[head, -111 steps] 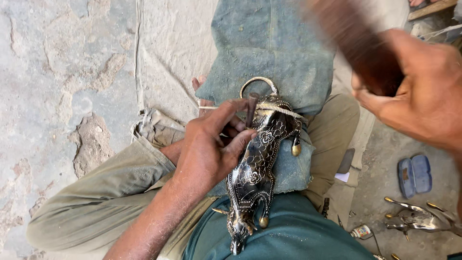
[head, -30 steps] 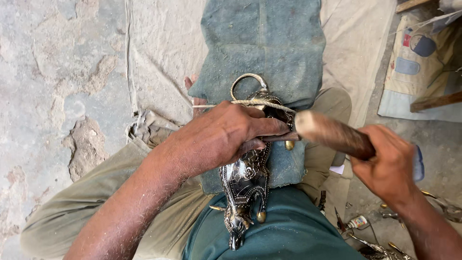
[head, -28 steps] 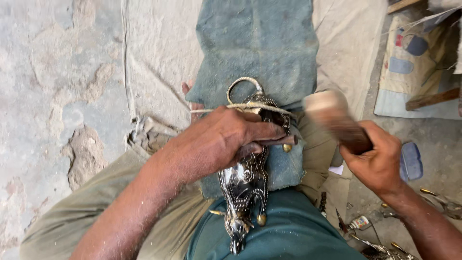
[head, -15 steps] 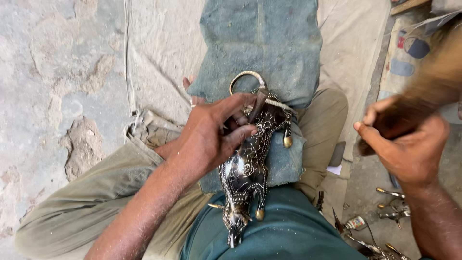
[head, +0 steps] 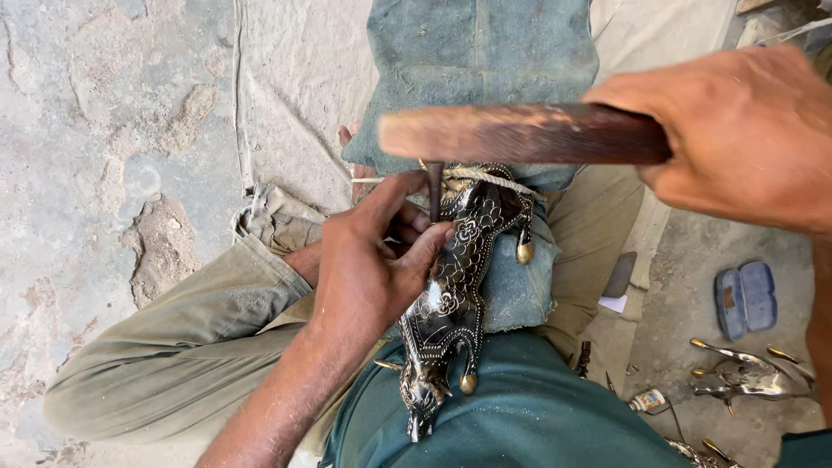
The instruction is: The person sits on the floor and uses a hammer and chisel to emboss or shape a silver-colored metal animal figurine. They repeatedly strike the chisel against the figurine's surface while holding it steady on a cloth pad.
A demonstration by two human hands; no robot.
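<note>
The right hand (head: 745, 130) has swung its wooden mallet (head: 520, 134) back over the metal figurine (head: 455, 295). The left hand (head: 368, 269) pinches a punch (head: 434, 191) there. Cracked concrete floor (head: 95, 130) lies beneath.

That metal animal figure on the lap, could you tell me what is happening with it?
A seated person steadies a dark engraved metal animal figure on a grey-green cushion across their lap. The left hand holds a thin punch upright against the figure. The right hand grips a wooden mallet, raised just above the punch. More metal pieces lie on the floor to the right.
</note>
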